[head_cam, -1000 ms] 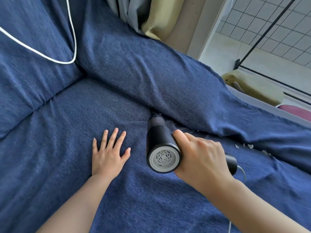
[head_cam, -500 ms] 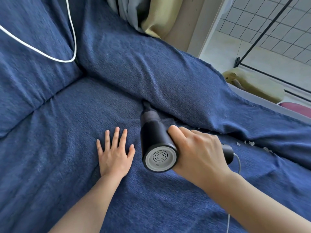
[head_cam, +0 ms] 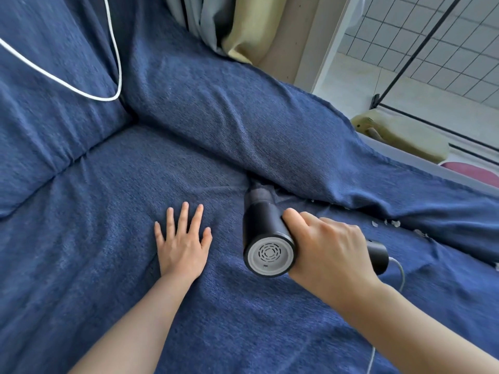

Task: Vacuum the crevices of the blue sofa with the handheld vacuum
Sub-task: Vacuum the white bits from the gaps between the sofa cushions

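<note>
The blue sofa (head_cam: 108, 211) fills the view, with its seat in front, a back cushion at left and a padded arm running diagonally to the right. My right hand (head_cam: 329, 252) grips the handle of a black handheld vacuum (head_cam: 263, 228), whose grey vented rear faces me. Its nozzle tip points into the crevice between seat and arm. My left hand (head_cam: 182, 241) lies flat on the seat, fingers spread, left of the vacuum. Small white scraps (head_cam: 391, 224) lie along the crevice to the right of the vacuum.
A white cord (head_cam: 81, 90) loops across the back cushion at upper left. A thin cable (head_cam: 401, 276) trails from the vacuum's handle end. Beyond the sofa arm are curtains (head_cam: 229, 22), a tiled floor and a yellowish stool (head_cam: 405, 136).
The vacuum and my right hand slid left along the crevice half a second ago, then back a little to the right. My left hand has stayed flat on the seat.
</note>
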